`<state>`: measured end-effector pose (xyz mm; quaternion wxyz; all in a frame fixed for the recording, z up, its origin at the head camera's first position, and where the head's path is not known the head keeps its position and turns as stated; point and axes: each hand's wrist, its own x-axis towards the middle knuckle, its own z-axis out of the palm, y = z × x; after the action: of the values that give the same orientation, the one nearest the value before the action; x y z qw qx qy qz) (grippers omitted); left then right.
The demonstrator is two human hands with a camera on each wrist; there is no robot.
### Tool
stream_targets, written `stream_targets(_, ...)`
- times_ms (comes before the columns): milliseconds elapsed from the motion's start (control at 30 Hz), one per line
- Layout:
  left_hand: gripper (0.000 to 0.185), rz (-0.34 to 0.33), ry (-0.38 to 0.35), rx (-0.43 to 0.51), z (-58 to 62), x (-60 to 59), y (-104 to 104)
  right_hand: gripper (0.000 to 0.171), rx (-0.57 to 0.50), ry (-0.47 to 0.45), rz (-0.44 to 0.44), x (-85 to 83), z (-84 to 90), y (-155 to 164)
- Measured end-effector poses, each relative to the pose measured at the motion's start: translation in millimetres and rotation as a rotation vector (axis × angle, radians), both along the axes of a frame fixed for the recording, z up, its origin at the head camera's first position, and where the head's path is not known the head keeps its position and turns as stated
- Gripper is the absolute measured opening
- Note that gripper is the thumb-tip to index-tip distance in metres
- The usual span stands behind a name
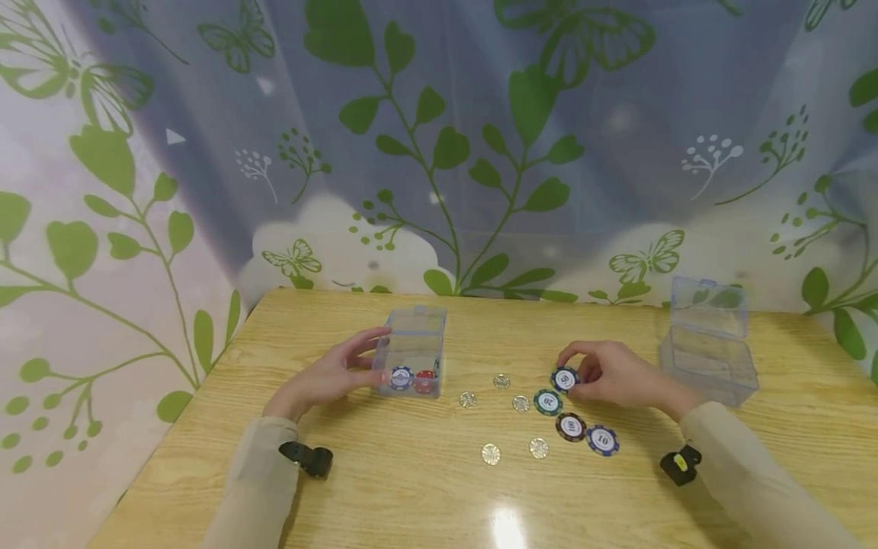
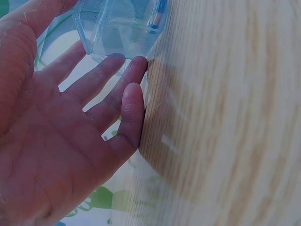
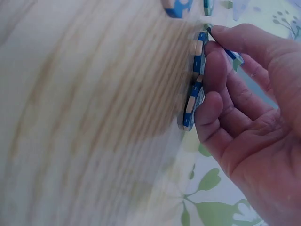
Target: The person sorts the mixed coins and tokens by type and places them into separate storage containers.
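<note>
Coins (image 1: pixel 490 454) lie nearest on the tabletop (image 1: pixel 384 488), small and silvery, with two more chips (image 1: pixel 571 426) just beside them to the right. Slightly farther, the right hand (image 1: pixel 613 375) curls its fingers around a blue-edged chip (image 1: pixel 565 379), pinched at the fingertips and tilted up at the hand's left edge; the right wrist view shows that chip (image 3: pixel 196 56) standing on edge against the wood. A green chip (image 1: pixel 548 402) lies flat just below it. On the other side, the left hand (image 1: pixel 329 377) is spread flat, fingers straight, touching the side of a small clear box (image 1: pixel 411 358) with chips inside. Farthest right stands a second clear box (image 1: pixel 709 343), lid up.
</note>
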<state>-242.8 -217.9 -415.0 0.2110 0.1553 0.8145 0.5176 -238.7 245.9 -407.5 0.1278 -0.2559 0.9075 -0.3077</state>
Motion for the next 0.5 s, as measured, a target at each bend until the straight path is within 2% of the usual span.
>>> stream_targets(300, 0.081, 0.0, 0.003, -0.002, -0.3, 0.2, -0.1, 0.039, -0.173, -0.187, -0.096, -3.6, -3.3, 7.7)
stream_targets(500, 0.082, -0.009, -0.004, 0.012, -1.3, -1.1, -1.0, 0.043, -0.246, -0.237, -0.138, -2.7, -1.8, 8.8)
